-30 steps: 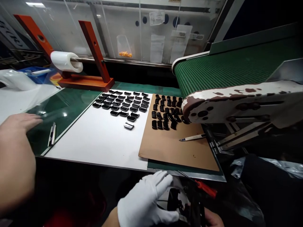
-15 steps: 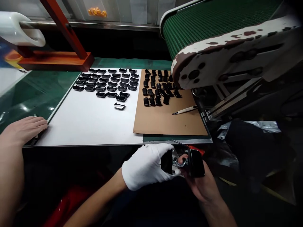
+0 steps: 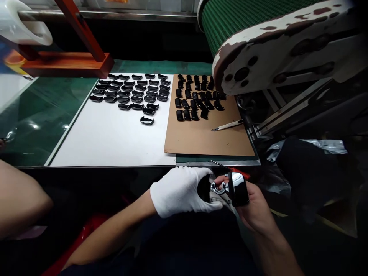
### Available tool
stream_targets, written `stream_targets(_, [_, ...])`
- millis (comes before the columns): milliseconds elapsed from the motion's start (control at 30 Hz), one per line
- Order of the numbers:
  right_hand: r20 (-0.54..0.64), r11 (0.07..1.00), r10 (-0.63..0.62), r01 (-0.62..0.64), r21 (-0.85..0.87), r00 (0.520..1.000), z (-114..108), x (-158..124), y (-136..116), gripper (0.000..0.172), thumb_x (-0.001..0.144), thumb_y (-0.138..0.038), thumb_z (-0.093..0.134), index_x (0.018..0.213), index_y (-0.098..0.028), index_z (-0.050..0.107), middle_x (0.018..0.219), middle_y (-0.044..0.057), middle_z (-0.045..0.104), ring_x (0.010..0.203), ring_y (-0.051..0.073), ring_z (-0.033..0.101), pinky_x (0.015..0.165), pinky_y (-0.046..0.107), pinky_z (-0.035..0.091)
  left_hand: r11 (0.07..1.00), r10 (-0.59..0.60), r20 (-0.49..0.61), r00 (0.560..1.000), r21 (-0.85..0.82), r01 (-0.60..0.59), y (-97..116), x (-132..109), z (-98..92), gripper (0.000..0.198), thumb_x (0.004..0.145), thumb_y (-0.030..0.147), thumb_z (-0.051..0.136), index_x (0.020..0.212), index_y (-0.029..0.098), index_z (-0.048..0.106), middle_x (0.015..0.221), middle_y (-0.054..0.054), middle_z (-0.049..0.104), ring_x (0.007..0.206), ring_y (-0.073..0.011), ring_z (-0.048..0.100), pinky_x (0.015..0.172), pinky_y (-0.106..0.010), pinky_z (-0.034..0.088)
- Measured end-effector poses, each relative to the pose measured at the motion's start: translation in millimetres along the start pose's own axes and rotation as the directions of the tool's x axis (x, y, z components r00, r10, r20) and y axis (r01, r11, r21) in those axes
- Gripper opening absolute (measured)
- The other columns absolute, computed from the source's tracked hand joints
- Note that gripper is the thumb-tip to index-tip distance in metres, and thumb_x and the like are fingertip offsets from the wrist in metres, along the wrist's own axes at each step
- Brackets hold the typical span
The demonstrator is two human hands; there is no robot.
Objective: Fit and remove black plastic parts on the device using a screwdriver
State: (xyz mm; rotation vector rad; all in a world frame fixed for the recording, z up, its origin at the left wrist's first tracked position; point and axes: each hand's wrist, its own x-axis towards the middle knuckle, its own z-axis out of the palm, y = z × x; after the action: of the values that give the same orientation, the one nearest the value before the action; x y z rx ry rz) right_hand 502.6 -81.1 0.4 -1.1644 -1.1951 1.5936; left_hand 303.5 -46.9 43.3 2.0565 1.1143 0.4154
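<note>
My left hand (image 3: 179,191), in a white glove, is closed around a dark plastic part (image 3: 204,188) in front of the table edge. Beside it, my bare right hand (image 3: 257,211) grips a glossy black piece (image 3: 239,188) whose face reflects light. A U-shaped silvery clip (image 3: 219,188) shows between the two black pieces; whether they are joined I cannot make out. Just behind the right hand's fingers lies a red-handled screwdriver (image 3: 240,172), its thin shaft pointing left, seemingly held in that hand too. The fingers' undersides are hidden.
Rows of small black parts lie on a white sheet (image 3: 115,138) and on brown cardboard (image 3: 198,138). A thin-bladed knife (image 3: 227,125) rests on the cardboard. A green conveyor (image 3: 230,23) overhangs at right. Another person's arm (image 3: 23,199) is at left, near a wooden roll stand (image 3: 71,63).
The view has tilted down slightly. The other person's hand has moved left, away from the white sheet. The glossy piece in my right hand has turned and catches the light.
</note>
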Motion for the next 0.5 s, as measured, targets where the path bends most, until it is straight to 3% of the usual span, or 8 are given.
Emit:
stream_targets(167, [-0.001,0.977,0.004,-0.004,-0.212,1.0,-1.7,-3.5,-10.1,0.04,0.078,-0.059,0.06,0.1,-0.028,0.071,0.093,0.005,0.072,0.084,0.02,0.062,0.072,0.03,0.05,1.0,0.018,-0.008,1.0,0.02,-0.018,-2.0,-0.3,1.0,0.034,0.073,0.045,0.068,0.098,0.022,0.061,0.084,0.0,0.069,0.073,-0.0182,0.066,0.065,-0.025,0.049])
stream_targets(267, [0.031,0.967,0.003,0.005,-0.255,1.0,-1.2,-5.8,-19.4,0.038,0.077,-0.057,0.061,0.099,-0.028,0.072,0.09,0.004,0.072,0.081,0.019,0.062,0.07,0.028,0.05,0.995,0.056,0.001,0.998,0.078,-0.056,-2.4,-1.6,1.8,0.031,0.074,0.046,0.066,0.093,0.022,0.061,0.078,0.001,0.068,0.067,-0.0172,0.066,0.061,-0.024,0.048])
stream_targets(367, [0.105,0.983,0.0,0.019,-0.181,0.995,-0.8,-6.5,-25.3,0.022,0.078,-0.044,0.066,0.09,-0.027,0.073,0.085,0.002,0.071,0.077,0.017,0.062,0.067,0.026,0.049,0.982,0.125,-0.038,0.991,0.15,-0.118,0.1,-7.2,7.4,0.036,0.071,0.053,0.065,0.085,0.021,0.06,0.067,0.003,0.066,0.059,-0.0168,0.065,0.056,-0.025,0.046])
stream_targets(500, [0.186,0.998,0.02,-0.032,0.062,0.982,-0.2,-6.4,-18.9,0.015,0.072,-0.037,0.071,0.074,-0.023,0.074,0.073,0.002,0.066,0.067,0.016,0.059,0.061,0.027,0.046,0.971,0.204,-0.281,0.938,0.179,-0.158,8.8,-17.7,21.8,0.045,0.067,0.06,0.063,0.086,0.02,0.06,0.066,0.002,0.066,0.058,-0.017,0.066,0.058,-0.027,0.048])
